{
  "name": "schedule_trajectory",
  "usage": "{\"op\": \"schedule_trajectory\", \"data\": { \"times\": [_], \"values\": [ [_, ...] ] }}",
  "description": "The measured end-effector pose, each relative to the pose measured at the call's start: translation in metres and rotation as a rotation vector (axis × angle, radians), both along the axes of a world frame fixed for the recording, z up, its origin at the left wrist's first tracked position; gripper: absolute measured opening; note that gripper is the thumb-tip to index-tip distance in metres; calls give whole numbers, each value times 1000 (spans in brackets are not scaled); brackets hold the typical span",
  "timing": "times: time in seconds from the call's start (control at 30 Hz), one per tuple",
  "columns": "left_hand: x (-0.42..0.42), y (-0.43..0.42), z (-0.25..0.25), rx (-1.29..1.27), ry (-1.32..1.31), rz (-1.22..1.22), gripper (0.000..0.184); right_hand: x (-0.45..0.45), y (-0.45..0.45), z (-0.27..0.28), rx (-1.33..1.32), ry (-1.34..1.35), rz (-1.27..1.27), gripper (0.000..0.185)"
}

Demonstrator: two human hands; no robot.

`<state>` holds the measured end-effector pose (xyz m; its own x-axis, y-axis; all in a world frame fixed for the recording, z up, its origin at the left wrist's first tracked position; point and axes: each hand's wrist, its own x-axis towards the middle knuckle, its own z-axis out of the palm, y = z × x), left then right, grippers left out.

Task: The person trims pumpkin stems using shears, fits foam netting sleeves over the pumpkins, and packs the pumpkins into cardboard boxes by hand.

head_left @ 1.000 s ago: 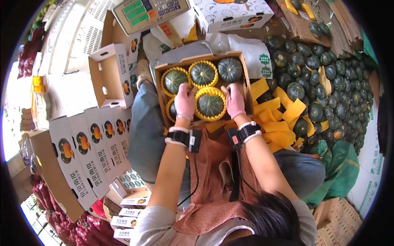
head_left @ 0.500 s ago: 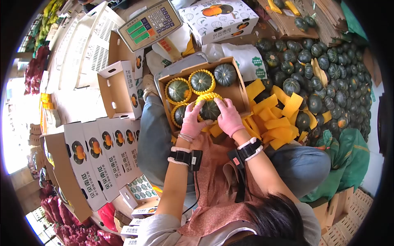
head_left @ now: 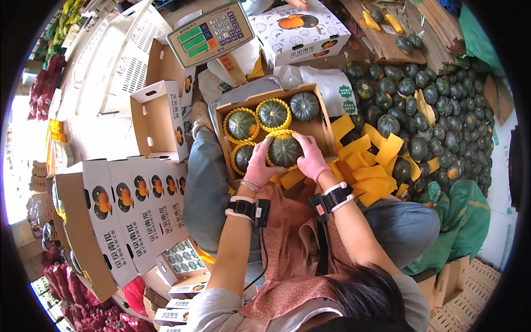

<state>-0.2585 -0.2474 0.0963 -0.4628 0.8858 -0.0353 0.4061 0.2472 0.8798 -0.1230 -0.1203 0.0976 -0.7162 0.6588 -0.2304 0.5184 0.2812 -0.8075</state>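
Note:
My left hand point(head_left: 260, 165), in a pink glove, grips the left side of a dark green pumpkin point(head_left: 285, 151). Pressed to that pumpkin's right side is my right hand point(head_left: 311, 160), gloved the same way. A yellow foam net shows along the pumpkin's far edge; its lower part is hidden. The pumpkin sits in an open cardboard box point(head_left: 325, 134) in front of me. Also inside are a netted pumpkin point(head_left: 242, 124) at the far left, another netted pumpkin point(head_left: 273, 114) at the back, a netted one point(head_left: 243, 157) beside my left hand, and a bare pumpkin point(head_left: 304, 106) at the back right.
Yellow foam nets point(head_left: 368, 166) lie heaped right of the box, before a large pile of pumpkins point(head_left: 442, 122). A digital scale point(head_left: 210, 34) stands behind. An open carton point(head_left: 157, 122) and printed boxes point(head_left: 133, 210) are left. Someone's hand point(head_left: 298, 4) touches a closed printed box point(head_left: 298, 33).
My fingers have moved from the net's far rim down to the pumpkin's sides, and more of its top shows. Another person's hand has appeared at the printed box behind. The view has shifted slightly.

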Motion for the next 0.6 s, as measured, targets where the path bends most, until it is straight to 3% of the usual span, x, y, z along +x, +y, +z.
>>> {"op": "schedule_trajectory", "data": {
  "times": [0.17, 0.2, 0.27, 0.3, 0.33, 0.4, 0.43, 0.47, 0.53, 0.57, 0.6],
  "values": [
    [8, 3, 3, 111, 48, -14, 100, 13, 8, 7, -147, 217, 71, 85],
    [18, 7, 16, 281, -259, -25, 105, 13, 14, 10, -62, 278, -8, 93],
    [37, 13, 37, 370, -678, -86, 103, 19, 20, 16, 87, 379, -174, 115],
    [39, 17, 35, 441, -787, -147, 88, 20, 27, 17, 0, 416, -253, 108],
    [35, 26, 37, 407, -737, -101, 60, 19, 34, 21, -85, 459, -335, 101],
    [23, 51, 11, 143, -575, 3, 36, 18, 44, 39, 261, 198, -259, 97],
    [27, 65, 9, -284, 47, 33, 29, 17, 51, 32, 332, 274, -195, 98],
    [34, 74, 8, -476, 366, -20, 45, 17, 55, 23, 398, 344, -129, 99],
    [45, 83, 2, -601, 693, -94, 66, 14, 57, 16, 416, 344, -24, 99],
    [45, 82, -4, -606, 684, -135, 81, 14, 58, 10, 364, 260, 18, 98],
    [37, 81, -7, -653, 691, -177, 80, 16, 59, 6, 309, 176, 57, 97]
  ]
}}
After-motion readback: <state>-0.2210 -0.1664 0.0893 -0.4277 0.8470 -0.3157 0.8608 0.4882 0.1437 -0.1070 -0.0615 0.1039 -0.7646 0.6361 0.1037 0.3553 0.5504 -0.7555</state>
